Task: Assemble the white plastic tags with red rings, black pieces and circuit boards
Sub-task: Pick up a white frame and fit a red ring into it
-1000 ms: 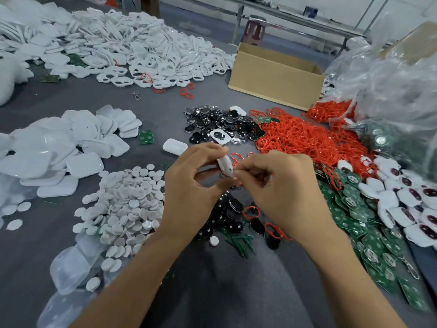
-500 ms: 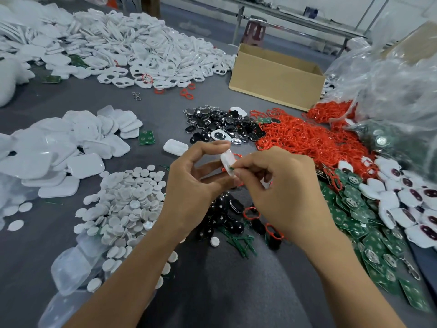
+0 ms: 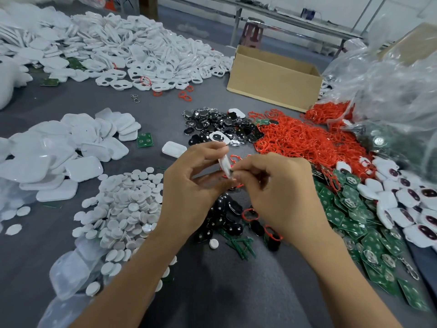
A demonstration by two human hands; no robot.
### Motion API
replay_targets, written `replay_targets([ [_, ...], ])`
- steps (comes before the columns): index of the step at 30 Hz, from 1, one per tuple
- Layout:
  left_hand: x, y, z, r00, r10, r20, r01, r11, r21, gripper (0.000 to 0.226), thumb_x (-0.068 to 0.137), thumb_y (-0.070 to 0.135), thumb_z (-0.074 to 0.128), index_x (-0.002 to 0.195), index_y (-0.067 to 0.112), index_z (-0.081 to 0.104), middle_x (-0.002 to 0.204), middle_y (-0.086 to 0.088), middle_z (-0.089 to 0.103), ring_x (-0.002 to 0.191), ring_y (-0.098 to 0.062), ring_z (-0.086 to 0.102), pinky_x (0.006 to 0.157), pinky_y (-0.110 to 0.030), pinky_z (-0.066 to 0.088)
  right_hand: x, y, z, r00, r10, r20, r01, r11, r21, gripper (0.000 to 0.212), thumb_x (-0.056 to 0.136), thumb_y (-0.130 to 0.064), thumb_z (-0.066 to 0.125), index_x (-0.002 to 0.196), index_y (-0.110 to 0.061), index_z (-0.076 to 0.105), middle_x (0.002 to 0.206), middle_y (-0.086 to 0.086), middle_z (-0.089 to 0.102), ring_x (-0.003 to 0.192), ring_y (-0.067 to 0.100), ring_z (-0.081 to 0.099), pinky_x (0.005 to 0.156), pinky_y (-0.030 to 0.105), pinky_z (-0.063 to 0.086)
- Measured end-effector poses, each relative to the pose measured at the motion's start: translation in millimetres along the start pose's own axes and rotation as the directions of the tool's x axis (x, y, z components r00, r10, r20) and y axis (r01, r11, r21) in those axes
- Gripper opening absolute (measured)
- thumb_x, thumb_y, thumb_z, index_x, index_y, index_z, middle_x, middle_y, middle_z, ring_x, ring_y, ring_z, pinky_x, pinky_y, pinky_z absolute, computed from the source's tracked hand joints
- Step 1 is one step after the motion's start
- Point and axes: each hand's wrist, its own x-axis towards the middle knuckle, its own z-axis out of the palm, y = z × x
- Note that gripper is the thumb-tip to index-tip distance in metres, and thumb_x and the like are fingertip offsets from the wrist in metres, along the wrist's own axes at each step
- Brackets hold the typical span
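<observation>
My left hand pinches a white plastic tag edge-on above the table, between fingertip and thumb. My right hand meets it from the right, its fingertips pinching the tag's lower edge, where a bit of green shows. A red ring shows just behind the tag. Under my hands lie black pieces, some with red rings. Green circuit boards spread to the right, a heap of red rings lies behind them, and more black pieces sit farther back.
White round discs pile at the left, white covers beyond them, and white tag frames heap at the back. A cardboard box stands at the back right beside clear plastic bags. Assembled white tags lie at the far right.
The tag has been turned between my fingers and lifted slightly. My right fingertips have shifted along its edge. Both hands stay in the same place.
</observation>
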Motion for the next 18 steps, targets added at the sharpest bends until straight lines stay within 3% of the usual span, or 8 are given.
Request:
replay_targets([
  [2, 0.4, 0.2, 0.1, 0.998, 0.061, -0.008, -0.059, 0.993, 0.100, 0.046, 0.065, 0.020, 0.084, 0.106, 0.028, 0.067, 0.118, 0.004, 0.066, 0.113, -0.013, 0.064, 0.094, -0.031, 0.053, 0.8, 2.6, -0.2, 0.999, 0.032, 0.016, -0.033, 0.999, 0.038, 0.012, 0.075, -0.005, 0.075, 0.075, -0.017, 0.076, 0.059, -0.003, 0.067, 0.052, 0.012, 0.054, 0.058, 0.026, 0.044],
  [5, 0.7, 0.5, -0.1, 0.992, 0.129, 0.011, -0.129, 0.971, 0.203, 0.045, 0.066, 0.021, 0.084, 0.108, 0.019, 0.068, 0.117, 0.001, 0.066, 0.109, -0.003, 0.062, 0.093, -0.019, 0.049, 0.4, 2.9, 1.4, 0.998, 0.055, 0.024, -0.056, 0.996, 0.075, 0.013, 0.074, -0.003, 0.074, 0.074, -0.016, 0.076, 0.059, -0.005, 0.068, 0.058, 0.013, 0.057, 0.058, 0.022, 0.044],
  [10, 1.8, -0.9, 1.5, 0.973, 0.228, 0.035, -0.227, 0.919, 0.322, 0.052, 0.062, -0.003, 0.086, 0.110, 0.002, 0.067, 0.111, -0.011, 0.062, 0.104, 0.010, 0.057, 0.088, -0.007, 0.045, 1.3, 2.2, 0.4, 0.996, 0.088, 0.030, -0.090, 0.992, 0.083, 0.015, 0.073, -0.002, 0.074, 0.071, -0.016, 0.075, 0.055, -0.007, 0.065, 0.063, 0.011, 0.058, 0.057, 0.013, 0.040],
  [18, 0.7, 0.2, -1.0, 0.967, 0.250, 0.049, -0.249, 0.885, 0.394, 0.048, 0.067, 0.003, 0.084, 0.113, 0.003, 0.067, 0.113, -0.009, 0.061, 0.105, -0.001, 0.058, 0.093, -0.018, 0.049, 0.6, 0.4, 0.6, 0.995, 0.100, 0.009, -0.101, 0.993, 0.055, 0.015, 0.072, -0.002, 0.076, 0.070, -0.017, 0.075, 0.055, -0.005, 0.065, 0.063, 0.013, 0.058, 0.057, 0.017, 0.041],
])
